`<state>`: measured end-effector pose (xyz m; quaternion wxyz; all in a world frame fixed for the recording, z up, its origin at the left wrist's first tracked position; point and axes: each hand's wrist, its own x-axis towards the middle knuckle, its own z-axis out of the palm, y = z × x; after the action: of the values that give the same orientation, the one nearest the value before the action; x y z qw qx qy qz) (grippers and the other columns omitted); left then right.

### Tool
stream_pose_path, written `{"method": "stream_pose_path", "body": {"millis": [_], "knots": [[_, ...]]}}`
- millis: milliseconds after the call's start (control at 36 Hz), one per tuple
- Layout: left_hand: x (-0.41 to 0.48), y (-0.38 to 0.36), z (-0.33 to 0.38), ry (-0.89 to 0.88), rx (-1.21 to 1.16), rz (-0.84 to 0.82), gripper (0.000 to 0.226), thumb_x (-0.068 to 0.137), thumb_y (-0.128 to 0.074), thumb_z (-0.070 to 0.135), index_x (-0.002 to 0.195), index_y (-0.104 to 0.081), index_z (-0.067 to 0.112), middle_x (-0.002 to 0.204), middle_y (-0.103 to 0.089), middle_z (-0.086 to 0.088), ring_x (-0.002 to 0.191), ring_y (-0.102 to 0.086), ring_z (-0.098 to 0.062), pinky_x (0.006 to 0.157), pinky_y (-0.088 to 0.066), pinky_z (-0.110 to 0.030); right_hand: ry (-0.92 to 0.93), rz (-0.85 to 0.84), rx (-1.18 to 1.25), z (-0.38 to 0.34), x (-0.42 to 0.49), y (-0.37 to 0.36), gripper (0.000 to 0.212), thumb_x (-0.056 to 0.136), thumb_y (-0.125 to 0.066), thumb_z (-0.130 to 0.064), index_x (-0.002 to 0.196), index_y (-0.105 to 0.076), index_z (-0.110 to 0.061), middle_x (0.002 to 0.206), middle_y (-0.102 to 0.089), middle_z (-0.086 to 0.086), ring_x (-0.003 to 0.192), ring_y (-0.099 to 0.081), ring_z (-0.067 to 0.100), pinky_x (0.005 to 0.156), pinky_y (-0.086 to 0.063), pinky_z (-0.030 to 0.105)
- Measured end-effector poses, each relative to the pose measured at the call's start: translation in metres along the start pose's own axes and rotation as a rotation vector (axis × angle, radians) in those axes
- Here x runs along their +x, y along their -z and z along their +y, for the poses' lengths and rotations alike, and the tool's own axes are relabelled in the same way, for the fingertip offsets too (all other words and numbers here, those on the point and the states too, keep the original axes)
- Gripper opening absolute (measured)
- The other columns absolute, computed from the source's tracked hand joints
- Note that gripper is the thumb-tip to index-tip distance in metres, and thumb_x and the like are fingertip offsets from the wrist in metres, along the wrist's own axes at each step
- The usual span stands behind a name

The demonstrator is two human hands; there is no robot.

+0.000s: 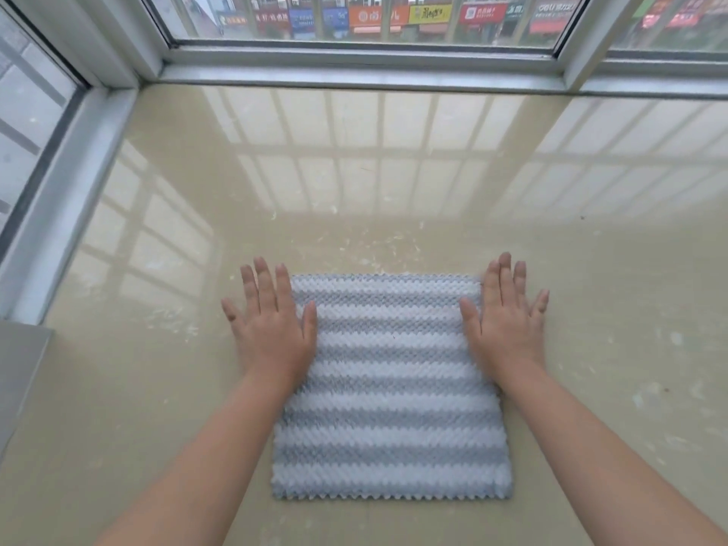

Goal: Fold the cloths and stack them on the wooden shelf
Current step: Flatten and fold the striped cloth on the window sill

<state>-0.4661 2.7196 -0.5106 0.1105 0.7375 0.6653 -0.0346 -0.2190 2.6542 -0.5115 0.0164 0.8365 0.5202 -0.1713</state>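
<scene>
A grey and white striped cloth [390, 392] lies spread flat and square on a glossy beige sill [354, 191]. My left hand [272, 321] lies flat with straight fingers over the cloth's far left edge, partly on the sill. My right hand [508, 317] lies flat in the same way over the far right edge. Neither hand grips anything. No wooden shelf is in view.
Window frames [354, 69] run along the far side and the left side [59, 199] of the sill. A grey ledge [19, 372] juts in at the left. The sill shows pale scuff marks around the cloth.
</scene>
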Motion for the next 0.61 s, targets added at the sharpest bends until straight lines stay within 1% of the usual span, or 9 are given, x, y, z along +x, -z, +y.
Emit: {"method": "stream_pose_path", "body": {"millis": [56,111,194,250,278,333,444,500,611], "knots": [[0.004,0.004,0.018,-0.091,-0.032,0.034,0.066,0.090,-0.006,0.042,0.146,0.014,0.013,0.149,0.028,-0.002,0.140,0.023,-0.019,0.108,0.017,-0.045,0.019,0.058,0.043,-0.014,0.004,0.007,0.080,0.084,-0.003,-0.052,0.148,0.007,-0.006,0.156,0.016,0.006,0.143,0.017,0.020,0.112,0.012,0.046],[0.008,0.008,0.040,-0.241,-0.062,-0.014,0.064,0.095,-0.022,0.027,0.148,0.011,0.012,0.150,0.027,-0.001,0.140,0.025,-0.016,0.109,0.015,-0.043,0.097,0.082,0.078,-0.036,0.006,0.011,0.080,0.084,0.000,-0.053,0.148,0.005,-0.005,0.156,0.014,0.008,0.144,0.015,0.022,0.111,0.015,0.043],[0.014,0.010,0.072,-0.397,-0.138,-0.112,0.064,0.097,-0.030,0.018,0.149,0.006,0.015,0.157,0.014,0.002,0.143,0.017,-0.012,0.114,0.011,-0.040,0.255,0.004,0.048,-0.071,0.011,0.009,0.062,0.099,-0.013,-0.039,0.148,0.008,-0.006,0.155,0.020,0.009,0.142,0.019,0.022,0.112,0.013,0.044],[0.018,0.004,0.080,-0.395,-0.197,-0.170,0.057,0.099,-0.025,0.018,0.150,0.002,0.018,0.157,0.009,0.005,0.143,0.013,-0.010,0.114,0.010,-0.038,0.291,-0.064,0.042,-0.085,0.014,0.001,0.056,0.102,-0.017,-0.026,0.147,0.010,-0.007,0.154,0.023,0.008,0.142,0.020,0.022,0.115,0.007,0.045],[0.019,-0.001,0.077,-0.377,-0.197,-0.193,0.054,0.100,-0.021,0.020,0.150,0.001,0.020,0.157,0.009,0.005,0.143,0.013,-0.009,0.114,0.010,-0.038,0.277,-0.085,0.046,-0.089,0.015,-0.003,0.055,0.102,-0.017,-0.025,0.148,0.010,-0.008,0.154,0.023,0.007,0.142,0.020,0.021,0.115,0.006,0.043],[0.018,-0.011,0.070,-0.373,-0.105,-0.184,0.052,0.099,-0.007,0.030,0.150,0.002,0.022,0.157,0.012,0.007,0.143,0.014,-0.008,0.114,0.010,-0.039,0.254,-0.097,0.017,-0.088,0.016,-0.010,0.055,0.102,-0.015,-0.028,0.148,0.009,-0.008,0.154,0.023,0.007,0.143,0.019,0.021,0.115,0.007,0.041],[0.012,-0.018,0.061,-0.368,-0.045,-0.135,0.069,0.081,0.014,0.041,0.148,0.008,0.028,0.148,0.026,0.014,0.135,0.026,-0.003,0.111,0.015,-0.040,0.289,-0.100,-0.026,-0.079,0.016,-0.015,0.057,0.101,-0.010,-0.036,0.147,0.014,-0.013,0.153,0.026,0.001,0.142,0.022,0.016,0.114,0.010,0.038],[0.012,-0.017,0.063,-0.350,-0.062,-0.126,0.075,0.075,0.017,0.045,0.148,0.009,0.029,0.143,0.030,0.015,0.130,0.030,-0.001,0.111,0.015,-0.042,0.295,-0.088,-0.034,-0.075,0.016,-0.014,0.059,0.100,-0.008,-0.040,0.147,0.014,-0.014,0.153,0.026,0.000,0.142,0.021,0.016,0.114,0.010,0.038],[0.015,-0.019,0.057,-0.304,-0.049,-0.121,0.076,0.075,0.013,0.051,0.147,0.013,0.028,0.144,0.032,0.012,0.131,0.031,-0.005,0.110,0.016,-0.045,0.248,-0.075,-0.018,-0.068,0.017,-0.014,0.061,0.097,-0.006,-0.043,0.144,0.019,-0.014,0.143,0.036,-0.004,0.140,0.024,0.014,0.114,0.012,0.040]]}}
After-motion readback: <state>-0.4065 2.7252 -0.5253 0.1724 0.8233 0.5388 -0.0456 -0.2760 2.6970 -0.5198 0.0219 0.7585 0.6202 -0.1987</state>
